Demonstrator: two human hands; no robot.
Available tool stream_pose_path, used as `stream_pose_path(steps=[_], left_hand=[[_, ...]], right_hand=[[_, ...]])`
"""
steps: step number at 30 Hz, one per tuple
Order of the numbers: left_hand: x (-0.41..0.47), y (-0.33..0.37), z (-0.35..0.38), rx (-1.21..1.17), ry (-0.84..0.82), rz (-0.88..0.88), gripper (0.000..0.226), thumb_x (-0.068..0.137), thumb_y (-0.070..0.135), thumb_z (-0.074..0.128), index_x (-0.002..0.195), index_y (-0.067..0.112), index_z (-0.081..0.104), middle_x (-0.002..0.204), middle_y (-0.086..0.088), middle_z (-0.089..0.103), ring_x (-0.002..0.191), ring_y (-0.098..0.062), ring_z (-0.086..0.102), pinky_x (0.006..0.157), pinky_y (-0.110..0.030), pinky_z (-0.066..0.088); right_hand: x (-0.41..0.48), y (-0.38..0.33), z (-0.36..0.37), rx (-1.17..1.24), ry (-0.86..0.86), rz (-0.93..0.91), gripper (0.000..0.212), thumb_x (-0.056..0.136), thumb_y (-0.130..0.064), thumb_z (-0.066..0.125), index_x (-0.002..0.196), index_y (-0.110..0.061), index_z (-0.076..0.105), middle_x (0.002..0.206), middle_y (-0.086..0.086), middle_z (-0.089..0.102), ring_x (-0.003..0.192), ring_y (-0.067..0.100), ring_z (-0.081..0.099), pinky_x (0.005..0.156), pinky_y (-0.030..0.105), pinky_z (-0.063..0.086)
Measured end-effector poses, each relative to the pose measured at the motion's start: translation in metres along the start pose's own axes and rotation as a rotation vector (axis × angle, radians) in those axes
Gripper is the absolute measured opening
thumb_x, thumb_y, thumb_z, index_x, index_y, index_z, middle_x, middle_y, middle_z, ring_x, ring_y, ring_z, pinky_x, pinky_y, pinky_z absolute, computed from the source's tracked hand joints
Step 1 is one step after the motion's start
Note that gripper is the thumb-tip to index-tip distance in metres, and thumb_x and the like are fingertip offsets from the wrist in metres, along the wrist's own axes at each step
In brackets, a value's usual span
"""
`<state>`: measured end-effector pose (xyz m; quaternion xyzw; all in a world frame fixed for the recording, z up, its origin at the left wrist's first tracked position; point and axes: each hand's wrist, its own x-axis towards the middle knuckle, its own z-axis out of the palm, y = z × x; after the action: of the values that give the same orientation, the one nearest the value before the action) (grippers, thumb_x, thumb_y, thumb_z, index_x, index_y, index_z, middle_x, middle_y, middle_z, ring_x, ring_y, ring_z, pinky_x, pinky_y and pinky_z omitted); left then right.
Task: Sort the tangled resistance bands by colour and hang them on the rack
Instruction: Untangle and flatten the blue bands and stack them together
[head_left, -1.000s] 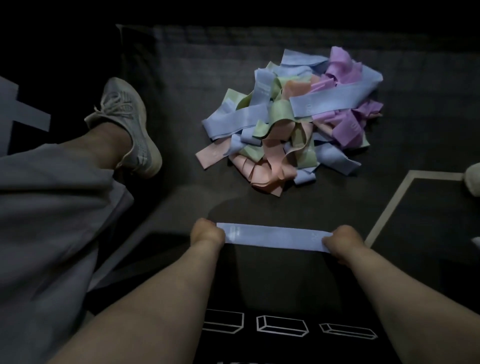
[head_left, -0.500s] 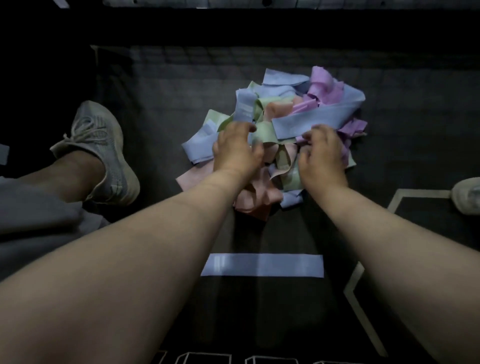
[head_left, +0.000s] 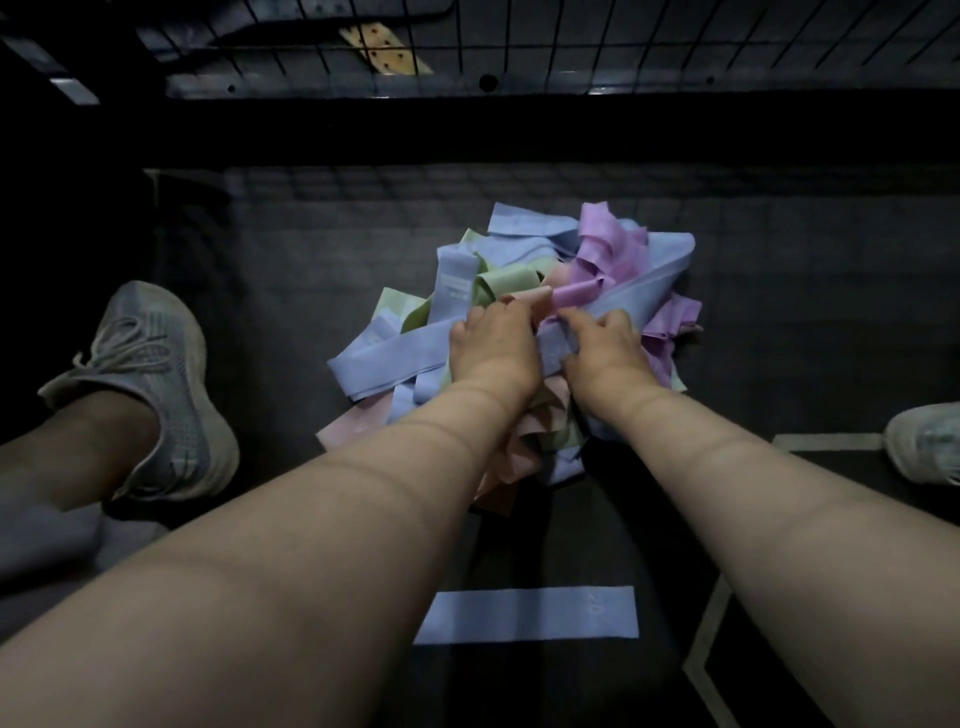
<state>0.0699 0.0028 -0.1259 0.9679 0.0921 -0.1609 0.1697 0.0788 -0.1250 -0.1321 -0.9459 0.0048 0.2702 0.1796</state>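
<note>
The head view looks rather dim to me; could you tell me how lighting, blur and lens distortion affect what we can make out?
Head view: dim overall, the floor mat near black; the pastel band pile and flat blue band stay readable. Wide-angle stretch swells the forearms at the bottom edge. Left hand and right hand slightly soft; no glare.

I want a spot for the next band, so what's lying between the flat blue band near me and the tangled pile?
In the head view, only bare dark mat separates the flat blue band from the pile.
</note>
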Motion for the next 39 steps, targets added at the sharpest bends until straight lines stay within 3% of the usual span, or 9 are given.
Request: stream_pose_path(steps=[5, 8, 10, 13, 17, 22, 28, 32, 39], left_hand=[[-0.005, 0.01, -0.025, 0.018, 0.126, 0.204, 0.026, 0.09, 0.027, 0.057, 0.116, 0.029, 0.061, 0.119, -0.001, 0.063, 0.116, -0.028, 0.052, 0.086, -0.037, 0.033], [-0.004, 0.018, -0.048, 0.051, 0.15, 0.254, 0.019, 0.09, 0.025, 0.06, 0.109, 0.025, 0.063, 0.12, -0.001, 0.062, 0.116, -0.026, 0.051, 0.089, -0.036, 0.034], [-0.005, 0.023, -0.06, 0.009, 0.155, 0.267, 0.018, 0.089, 0.022, 0.063, 0.107, 0.023, 0.065, 0.12, 0.0, 0.062, 0.116, -0.025, 0.051, 0.091, -0.035, 0.036], [-0.012, 0.027, -0.075, -0.341, 0.158, 0.249, 0.02, 0.087, 0.012, 0.064, 0.105, 0.02, 0.064, 0.11, 0.001, 0.065, 0.107, -0.022, 0.058, 0.091, -0.033, 0.044], [-0.037, 0.034, -0.101, -0.875, 0.059, 0.168, 0.058, 0.08, -0.01, 0.059, 0.13, 0.018, 0.048, 0.109, 0.008, 0.057, 0.098, -0.007, 0.057, 0.082, -0.018, 0.052], [-0.063, 0.037, -0.129, -1.199, -0.176, 0.127, 0.062, 0.078, -0.015, 0.066, 0.131, 0.013, 0.053, 0.127, -0.007, 0.066, 0.115, -0.018, 0.063, 0.088, -0.032, 0.056], [-0.111, 0.023, -0.16, -1.151, -0.245, 0.138, 0.046, 0.068, 0.003, 0.079, 0.111, 0.016, 0.069, 0.112, -0.013, 0.072, 0.104, -0.032, 0.068, 0.092, -0.046, 0.055], [-0.146, -0.004, -0.174, -1.113, -0.356, 0.104, 0.031, 0.08, -0.008, 0.072, 0.101, 0.014, 0.069, 0.098, -0.011, 0.069, 0.086, -0.022, 0.065, 0.072, -0.032, 0.053], [-0.194, -0.045, -0.188, -1.226, -0.241, -0.03, 0.021, 0.084, -0.011, 0.065, 0.096, 0.006, 0.07, 0.078, -0.006, 0.07, 0.066, -0.018, 0.065, 0.061, -0.028, 0.052]], right_hand=[[-0.011, -0.002, -0.016, -0.09, 0.18, -0.183, 0.056, 0.091, -0.022, 0.061, 0.144, -0.032, 0.045, 0.155, 0.008, 0.028, 0.134, 0.037, 0.034, 0.108, 0.045, 0.032], [-0.01, -0.006, -0.027, -0.095, 0.231, -0.237, 0.045, 0.094, -0.021, 0.055, 0.139, -0.024, 0.053, 0.139, 0.011, 0.05, 0.124, 0.037, 0.048, 0.097, 0.042, 0.039], [-0.011, -0.009, -0.038, 0.032, 0.295, -0.21, 0.025, 0.096, -0.026, 0.05, 0.117, -0.026, 0.063, 0.118, 0.01, 0.061, 0.109, 0.035, 0.056, 0.082, 0.038, 0.042], [-0.021, -0.012, -0.057, 0.05, 0.437, -0.261, 0.028, 0.09, -0.038, 0.045, 0.097, -0.024, 0.067, 0.095, 0.008, 0.067, 0.091, 0.033, 0.059, 0.075, 0.036, 0.039], [-0.042, -0.026, -0.092, 0.201, 0.647, -0.389, 0.021, 0.094, -0.033, 0.054, 0.093, -0.019, 0.07, 0.088, -0.001, 0.068, 0.09, 0.029, 0.063, 0.086, 0.034, 0.03], [-0.084, -0.063, -0.146, 0.664, 0.557, -0.415, 0.011, 0.096, -0.025, 0.062, 0.091, -0.016, 0.06, 0.082, 0.0, 0.065, 0.076, 0.017, 0.061, 0.068, 0.035, 0.05], [-0.118, -0.088, -0.201, 1.373, 0.38, -0.129, 0.016, 0.101, -0.019, 0.05, 0.109, -0.009, 0.06, 0.098, 0.016, 0.073, 0.081, 0.03, 0.072, 0.066, 0.045, 0.059], [-0.133, -0.076, -0.219, 1.782, 0.238, -0.078, 0.026, 0.099, 0.002, 0.042, 0.103, 0.005, 0.067, 0.087, 0.018, 0.073, 0.071, 0.027, 0.072, 0.064, 0.037, 0.06], [-0.161, -0.059, -0.214, 1.887, 0.205, -0.024, 0.02, 0.103, 0.0, 0.044, 0.094, -0.002, 0.061, 0.091, 0.013, 0.066, 0.077, 0.019, 0.067, 0.058, 0.029, 0.059]])
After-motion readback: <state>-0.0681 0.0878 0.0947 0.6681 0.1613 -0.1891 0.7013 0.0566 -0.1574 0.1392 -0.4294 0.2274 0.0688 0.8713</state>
